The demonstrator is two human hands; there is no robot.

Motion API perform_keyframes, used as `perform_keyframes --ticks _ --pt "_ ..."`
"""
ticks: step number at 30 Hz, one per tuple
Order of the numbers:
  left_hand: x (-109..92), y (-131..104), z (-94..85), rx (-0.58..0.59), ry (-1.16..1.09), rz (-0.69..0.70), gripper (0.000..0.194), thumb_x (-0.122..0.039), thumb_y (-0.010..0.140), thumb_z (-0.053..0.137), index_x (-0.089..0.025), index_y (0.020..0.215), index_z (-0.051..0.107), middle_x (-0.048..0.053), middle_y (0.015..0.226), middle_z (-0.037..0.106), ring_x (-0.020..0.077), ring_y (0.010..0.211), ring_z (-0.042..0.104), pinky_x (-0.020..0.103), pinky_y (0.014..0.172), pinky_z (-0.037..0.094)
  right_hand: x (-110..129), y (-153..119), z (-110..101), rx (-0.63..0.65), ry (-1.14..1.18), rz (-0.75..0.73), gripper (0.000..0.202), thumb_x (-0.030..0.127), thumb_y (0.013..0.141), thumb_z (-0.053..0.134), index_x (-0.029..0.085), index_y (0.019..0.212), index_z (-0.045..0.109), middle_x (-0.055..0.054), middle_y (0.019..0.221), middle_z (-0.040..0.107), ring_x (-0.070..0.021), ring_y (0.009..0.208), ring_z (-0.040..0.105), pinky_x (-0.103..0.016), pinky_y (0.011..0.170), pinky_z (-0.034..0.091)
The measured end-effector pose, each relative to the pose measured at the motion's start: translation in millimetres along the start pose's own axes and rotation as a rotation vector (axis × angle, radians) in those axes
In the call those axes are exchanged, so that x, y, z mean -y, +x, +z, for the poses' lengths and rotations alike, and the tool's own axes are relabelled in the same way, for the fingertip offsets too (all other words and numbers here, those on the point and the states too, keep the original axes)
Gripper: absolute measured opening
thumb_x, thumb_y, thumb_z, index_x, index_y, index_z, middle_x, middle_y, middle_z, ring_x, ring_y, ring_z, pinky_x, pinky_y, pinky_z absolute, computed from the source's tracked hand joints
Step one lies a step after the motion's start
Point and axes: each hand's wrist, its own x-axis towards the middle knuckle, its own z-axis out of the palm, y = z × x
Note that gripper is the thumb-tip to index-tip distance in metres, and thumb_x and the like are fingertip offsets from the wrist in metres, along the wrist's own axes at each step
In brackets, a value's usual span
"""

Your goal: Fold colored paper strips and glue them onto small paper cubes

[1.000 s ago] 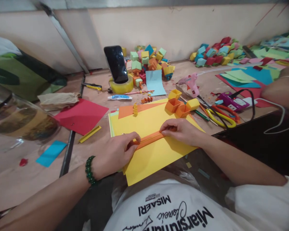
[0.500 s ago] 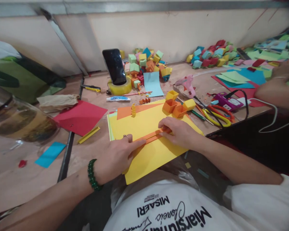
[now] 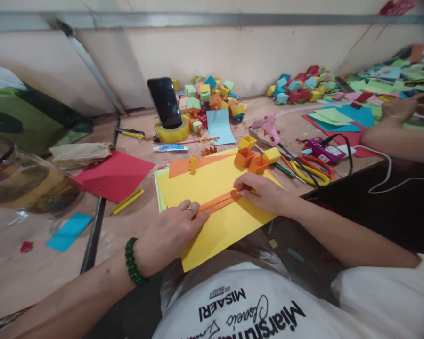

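A folded orange paper strip [image 3: 221, 202] lies slantwise over yellow sheets [image 3: 212, 240]. My left hand [image 3: 178, 226], closed, presses the strip's left end between thumb and fingers. At the other end, my right hand [image 3: 257, 190] pinches the strip with bent fingers. Just beyond my right hand stand small open boxes, orange [image 3: 244, 157] and yellow [image 3: 246, 142]. Small zigzag-folded pieces, one yellow [image 3: 192, 164] and one orange [image 3: 208, 150], rest near the sheets' far edge.
A phone [image 3: 165, 102] leans on a tape roll [image 3: 173, 132] before a heap of paper boxes [image 3: 212, 99]. A glass jar [image 3: 31, 183] stands left. Right are a pink glue gun [image 3: 269, 128], scissors [image 3: 309, 172] and another person's hands [image 3: 401, 108].
My left hand has slid back toward the strip's left end, its pointing finger drawn in, baring more of the strip. My right hand still grips the right end. The view has shifted slightly.
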Motion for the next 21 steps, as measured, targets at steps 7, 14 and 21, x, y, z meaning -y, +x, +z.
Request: perform_keyframes --ticks 7,14,21 --pt "-2.0 6.1 0.4 -0.030 -0.023 0.101 0.028 -0.007 0.087 0.047 -0.008 0.109 0.063 0.013 0.089 0.063 0.0248 0.083 0.058 0.036 0.069 0.049 13.8 -1.8 0.6 0.146 -0.470 -0.519 0.026 0.016 0.098 0.039 0.017 0.104 0.064 -0.010 0.099 0.064 -0.0208 0.089 0.051 -0.035 0.076 0.042" --pt "-9.9 -3.6 -2.6 0.021 0.118 0.054 0.032 0.000 0.086 0.042 -0.006 0.108 0.064 0.013 0.088 0.065 0.0243 0.078 0.059 0.036 0.068 0.049 -6.2 -14.4 -1.3 0.094 -0.411 -0.501 0.030 0.014 0.098 0.035 0.012 0.109 0.063 -0.010 0.094 0.065 -0.0203 0.082 0.050 -0.034 0.071 0.045" --pt "-19.8 -8.2 -1.8 0.041 0.082 -0.057 0.031 0.002 0.083 0.045 -0.006 0.106 0.064 0.013 0.088 0.066 0.0259 0.078 0.061 0.037 0.063 0.049 -4.8 -18.2 2.3 0.013 -0.425 -0.469 0.027 0.008 0.091 0.041 0.012 0.102 0.066 -0.011 0.085 0.066 -0.0197 0.078 0.053 -0.032 0.068 0.047"
